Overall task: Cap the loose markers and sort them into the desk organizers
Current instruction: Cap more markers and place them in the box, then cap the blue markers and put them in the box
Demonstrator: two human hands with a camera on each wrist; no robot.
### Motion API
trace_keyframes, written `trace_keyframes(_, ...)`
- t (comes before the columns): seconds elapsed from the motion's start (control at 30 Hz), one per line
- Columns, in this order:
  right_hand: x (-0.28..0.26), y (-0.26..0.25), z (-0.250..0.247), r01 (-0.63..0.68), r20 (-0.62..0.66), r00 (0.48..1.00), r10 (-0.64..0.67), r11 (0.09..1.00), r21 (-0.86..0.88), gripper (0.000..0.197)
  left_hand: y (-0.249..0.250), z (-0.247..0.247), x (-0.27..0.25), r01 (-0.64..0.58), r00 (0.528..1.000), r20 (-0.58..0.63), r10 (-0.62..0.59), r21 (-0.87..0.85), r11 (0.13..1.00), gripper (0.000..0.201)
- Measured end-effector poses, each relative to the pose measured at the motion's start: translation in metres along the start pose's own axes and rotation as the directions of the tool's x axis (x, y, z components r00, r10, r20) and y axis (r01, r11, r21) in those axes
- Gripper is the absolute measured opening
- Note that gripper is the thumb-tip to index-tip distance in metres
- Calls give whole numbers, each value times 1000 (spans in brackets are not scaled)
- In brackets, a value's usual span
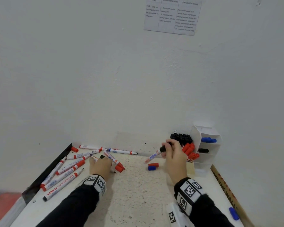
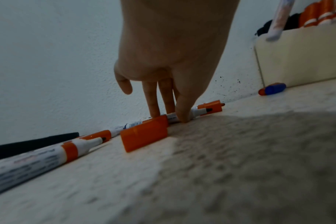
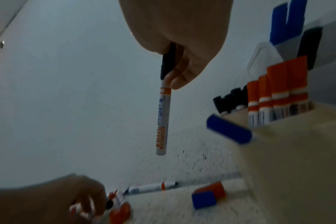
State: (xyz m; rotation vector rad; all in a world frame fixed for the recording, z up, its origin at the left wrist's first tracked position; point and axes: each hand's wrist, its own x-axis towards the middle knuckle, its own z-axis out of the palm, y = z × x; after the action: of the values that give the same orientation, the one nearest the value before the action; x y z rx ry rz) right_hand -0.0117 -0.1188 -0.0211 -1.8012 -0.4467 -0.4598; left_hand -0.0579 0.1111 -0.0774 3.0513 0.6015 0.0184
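My right hand (image 1: 169, 151) pinches a black-capped marker (image 1: 152, 157) by its cap end, and the barrel hangs down in the air just left of the cream box (image 1: 191, 169). In the right wrist view the same marker (image 3: 162, 121) dangles from my fingers (image 3: 177, 81). My left hand (image 1: 99, 163) reaches down into the pile of loose markers (image 1: 64, 171). Its thumb and fingertips (image 2: 153, 112) pinch an uncapped black-tipped marker (image 2: 199, 111) that lies on the table. An orange-red cap (image 2: 144, 133) lies just in front of that hand.
The cream box holds several black-capped (image 1: 182, 138) and red-capped markers (image 1: 189, 149). A white tiered organizer (image 1: 203, 161) behind it holds blue and black ones. A red cap (image 1: 153, 164) and a blue cap (image 1: 152, 168) lie mid-table. Another blue cap (image 1: 234, 213) lies by the right edge.
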Motion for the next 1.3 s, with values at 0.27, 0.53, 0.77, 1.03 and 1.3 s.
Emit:
trace_keyframes(0.27, 23, -11, -68, 218, -317, 912, -261, 962, -167, 25, 6, -12, 6, -43, 959, -282, -4, -159, 986, 23)
trace_keyframes(0.53, 24, 10, -124, 272, -443, 794, -416, 895, -352, 16, 48, -60, -3, -266, 829, -477, -291, -795, 546, 20)
trace_keyframes(0.77, 14, 40, -124, 62, -370, 909, -190, 941, -332, 22, 83, -40, -40, -134, 951, -227, -209, -914, 382, 11)
trace_keyframes(1.03, 20, 58, -113, -273, -161, 959, 232, 907, -321, 32, 99, -3, -66, 13, 995, -26, -93, -918, 396, 10)
trace_keyframes(1.3, -24, 81, -150, -670, -311, 717, 624, 494, -553, 36, 107, 9, -78, 32, 998, 4, -61, -890, 454, 14)
